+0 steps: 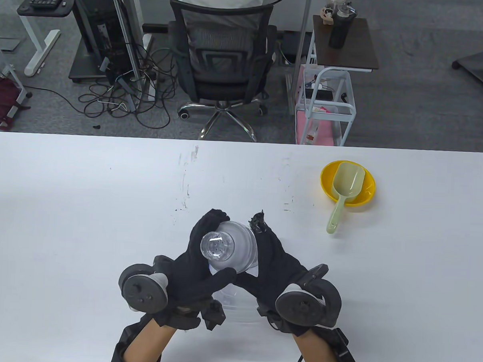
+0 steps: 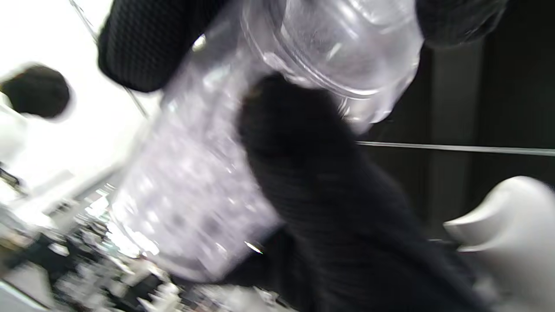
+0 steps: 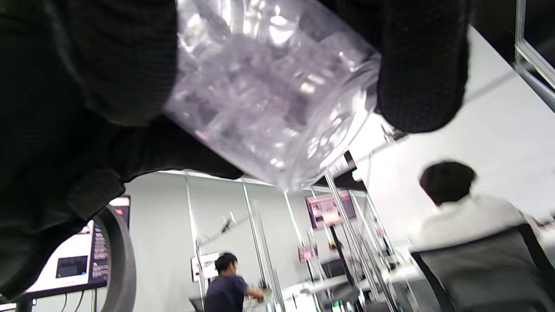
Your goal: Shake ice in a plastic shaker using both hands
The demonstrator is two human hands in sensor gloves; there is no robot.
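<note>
A clear plastic shaker (image 1: 231,252) with a domed lid is held off the white table (image 1: 104,207), tilted with its cap toward the camera. My left hand (image 1: 200,255) wraps round its left side, thumb across the front. My right hand (image 1: 270,262) grips the right side. In the left wrist view the shaker (image 2: 204,182) looks blurred, with ice inside, and a gloved thumb lies over it. In the right wrist view the shaker (image 3: 269,86) shows ice cubes packed at its base between gloved fingers (image 3: 420,65).
A yellow bowl (image 1: 365,194) sits at the right of the table with a pale green scoop (image 1: 343,193) resting in it, handle over the rim. An office chair (image 1: 222,64) and a white cart (image 1: 328,109) stand beyond the far edge.
</note>
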